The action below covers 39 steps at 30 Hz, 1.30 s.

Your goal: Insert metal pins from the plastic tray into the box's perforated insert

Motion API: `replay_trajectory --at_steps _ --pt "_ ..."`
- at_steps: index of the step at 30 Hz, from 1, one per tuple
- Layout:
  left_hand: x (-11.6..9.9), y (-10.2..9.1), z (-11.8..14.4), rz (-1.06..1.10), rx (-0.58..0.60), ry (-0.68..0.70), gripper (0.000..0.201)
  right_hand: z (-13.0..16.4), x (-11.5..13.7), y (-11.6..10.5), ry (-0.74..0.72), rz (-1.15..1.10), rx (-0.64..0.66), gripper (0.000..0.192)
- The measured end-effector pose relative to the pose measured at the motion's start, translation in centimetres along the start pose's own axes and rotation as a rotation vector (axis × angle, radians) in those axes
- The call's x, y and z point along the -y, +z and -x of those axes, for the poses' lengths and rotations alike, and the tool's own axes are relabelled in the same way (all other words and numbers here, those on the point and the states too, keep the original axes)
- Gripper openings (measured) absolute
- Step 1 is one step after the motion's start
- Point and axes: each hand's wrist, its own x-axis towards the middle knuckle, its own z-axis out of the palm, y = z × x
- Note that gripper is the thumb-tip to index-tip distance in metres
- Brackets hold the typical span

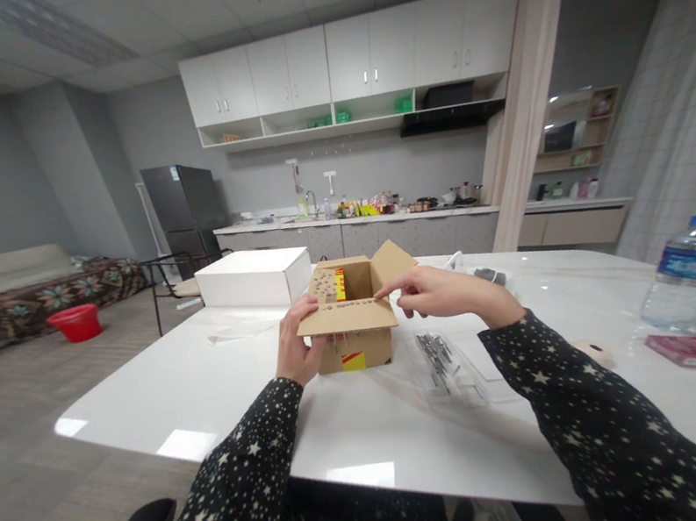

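We reach both arms forward, sleeves of dark fabric dotted with small pale stars covering them down to the wrists. Our left hand [296, 349] is raised with its back toward us, the wrist bent slightly upward, fingers curled and the thumb angled up and to the right (the fingertips themselves are hidden from our view). Our right hand [443, 289] extends leftward from the wrist, palm turned down, the index finger stretched out straight and pointing left while the remaining fingers fold loosely beneath it. The right forearm angles in from the lower right; the left forearm runs up from the lower middle. The two hands sit near each other, apart.
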Motion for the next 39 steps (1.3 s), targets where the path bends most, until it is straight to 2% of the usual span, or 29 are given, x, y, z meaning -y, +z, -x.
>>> replay_trajectory --at_steps 5,10,13,18,21,28,34,39 --pt "0.1 0.0 0.1 0.002 -0.002 -0.001 0.032 1.2 -0.7 -1.2 0.003 -0.033 -0.128 0.039" --pt "0.2 0.1 0.3 0.008 0.003 -0.002 0.033 2.8 -2.7 -1.7 0.039 0.005 -0.118 0.023" --pt "0.1 0.1 0.2 -0.004 0.005 -0.005 0.032 3.6 -5.3 -0.5 0.067 0.046 -0.04 0.023" --pt "-0.2 0.3 -0.1 -0.002 0.002 -0.002 0.031 4.5 -10.1 3.2 0.083 0.092 0.031 0.024" --pt "-0.2 0.6 -0.1 -0.003 -0.002 -0.013 0.03 4.9 -11.5 4.8 0.127 0.113 0.061 0.025" --pt "0.0 0.9 0.1 0.017 0.007 -0.02 0.032 4.8 -10.5 6.1 0.039 0.114 0.105 0.029" --pt "-0.1 1.0 0.0 0.022 0.001 -0.017 0.031 5.0 -10.1 6.7 0.065 0.105 0.189 0.038" --pt "-0.1 1.0 0.0 -0.003 0.005 -0.021 0.031 4.9 -10.1 7.0 0.076 0.095 0.194 0.039"
